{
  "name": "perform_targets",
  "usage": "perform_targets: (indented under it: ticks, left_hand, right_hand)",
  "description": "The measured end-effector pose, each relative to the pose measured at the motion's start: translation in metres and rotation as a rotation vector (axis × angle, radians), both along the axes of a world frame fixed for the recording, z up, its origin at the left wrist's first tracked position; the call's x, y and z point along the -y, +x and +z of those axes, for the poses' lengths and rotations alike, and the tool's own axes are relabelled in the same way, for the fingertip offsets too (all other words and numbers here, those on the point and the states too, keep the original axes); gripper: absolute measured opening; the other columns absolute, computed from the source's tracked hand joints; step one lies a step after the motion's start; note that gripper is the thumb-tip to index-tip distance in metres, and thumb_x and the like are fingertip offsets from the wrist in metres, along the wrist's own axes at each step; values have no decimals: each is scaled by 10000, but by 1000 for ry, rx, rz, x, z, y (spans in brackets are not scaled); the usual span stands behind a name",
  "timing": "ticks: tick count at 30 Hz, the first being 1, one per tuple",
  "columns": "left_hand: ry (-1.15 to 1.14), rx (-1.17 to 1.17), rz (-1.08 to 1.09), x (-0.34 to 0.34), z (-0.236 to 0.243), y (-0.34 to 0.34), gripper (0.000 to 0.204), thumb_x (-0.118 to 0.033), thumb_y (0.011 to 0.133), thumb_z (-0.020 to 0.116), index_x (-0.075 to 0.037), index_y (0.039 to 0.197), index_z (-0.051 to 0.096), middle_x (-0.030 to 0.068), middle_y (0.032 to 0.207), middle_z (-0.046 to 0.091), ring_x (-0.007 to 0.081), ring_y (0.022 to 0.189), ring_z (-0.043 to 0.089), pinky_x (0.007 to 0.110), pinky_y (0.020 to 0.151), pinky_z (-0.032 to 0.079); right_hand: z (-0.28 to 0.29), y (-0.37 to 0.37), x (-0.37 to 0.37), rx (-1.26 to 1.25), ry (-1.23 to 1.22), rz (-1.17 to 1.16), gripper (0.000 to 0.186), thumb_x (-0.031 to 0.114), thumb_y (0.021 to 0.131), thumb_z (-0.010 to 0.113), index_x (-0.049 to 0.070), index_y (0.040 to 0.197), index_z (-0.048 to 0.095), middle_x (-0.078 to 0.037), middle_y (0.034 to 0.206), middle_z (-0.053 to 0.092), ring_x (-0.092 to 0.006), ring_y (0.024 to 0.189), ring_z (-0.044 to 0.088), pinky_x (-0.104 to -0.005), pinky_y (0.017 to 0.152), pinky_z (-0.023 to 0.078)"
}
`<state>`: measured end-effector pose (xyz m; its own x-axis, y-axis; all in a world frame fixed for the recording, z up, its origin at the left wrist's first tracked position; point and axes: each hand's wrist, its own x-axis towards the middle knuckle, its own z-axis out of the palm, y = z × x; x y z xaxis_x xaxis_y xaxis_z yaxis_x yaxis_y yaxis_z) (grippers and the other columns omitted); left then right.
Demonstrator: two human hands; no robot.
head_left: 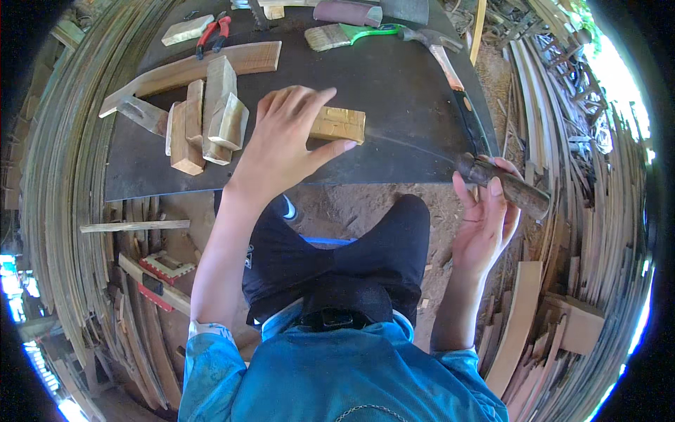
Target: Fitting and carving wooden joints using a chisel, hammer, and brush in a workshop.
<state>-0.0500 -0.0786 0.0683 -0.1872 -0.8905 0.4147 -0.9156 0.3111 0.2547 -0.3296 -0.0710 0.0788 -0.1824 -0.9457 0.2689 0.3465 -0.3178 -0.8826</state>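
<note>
A small yellowish wooden block (339,125) lies at the middle of the dark table. My left hand (285,137) curves around its left end, with the thumb along the near side and the other fingers on the far side; the index finger sticks up. My right hand (485,218) grips a worn, dark wooden tool handle (510,186) off the table's right front corner. From this handle a thin, dark blade seen edge-on runs left toward the block's right end; its exact kind I cannot make out.
Several wood pieces (186,130) lie left of my left hand by a long board (246,58). Red-handled pliers (213,34), a green-handled brush (351,34) and a hammer (450,70) are farther back. Stacked timber (517,330) lines both sides; the table's front edge (162,194) is close to my knees.
</note>
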Motion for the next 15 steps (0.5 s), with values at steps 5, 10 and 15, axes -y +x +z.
perform_targets:
  ticks: [5, 10, 15]
  left_hand:
    - [-227, -126, -135, 12, 11, -29, 818, -429, 785, 807, -99, 1458, 480, 145, 1313, 542, 330, 1184, 540, 449, 1040, 410]
    - [-327, -173, -318, 39, 5, -67, 806, -423, 810, 771, -68, 1462, 458, 154, 1239, 578, 335, 1122, 575, 455, 988, 451]
    - [-268, -169, -298, 51, -12, -84, 625, -396, 859, 713, -37, 1335, 523, 117, 1108, 620, 283, 1006, 621, 406, 900, 487]
  right_hand:
    - [-2, 6, 12, 4, 20, 29, 420, 32, 969, 606, -33, 1347, 435, -272, 1279, 571, -376, 1173, 621, -440, 897, 618]
    - [-7, 12, 30, -19, 31, 40, 455, 53, 973, 618, -36, 1369, 414, -263, 1279, 575, -366, 1182, 622, -400, 877, 623]
    - [-10, 20, 39, -79, 54, 28, 455, 53, 978, 604, -73, 1364, 400, -256, 1276, 571, -372, 1205, 608, -385, 869, 621]
